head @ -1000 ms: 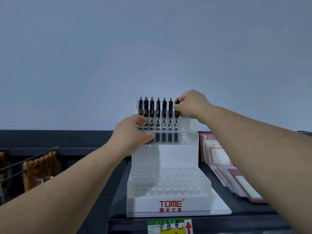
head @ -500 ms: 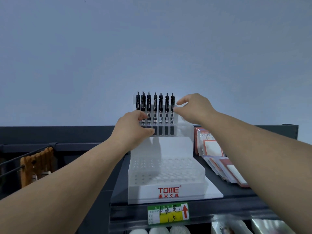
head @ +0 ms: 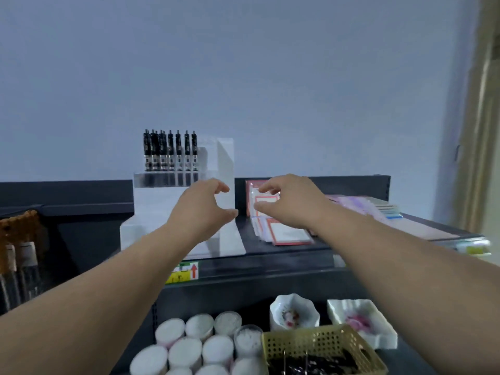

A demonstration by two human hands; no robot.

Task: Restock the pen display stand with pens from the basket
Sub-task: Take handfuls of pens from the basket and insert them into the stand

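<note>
Pens (head: 170, 150) black, upright atop white stand (head: 151, 212).

Both bare forearms reach forward and upward from the lower corners and come nearer to each other at the wrists. The left grip (head: 201, 209) and the right grip (head: 292, 204) are side by side and apart, with their backs toward the camera. Each holds nothing. The fingers are loosely curved, with thumb and forefinger parted.

Left hand (head: 201, 209), right hand (head: 290, 203) before stand (head: 151, 204)
</note>
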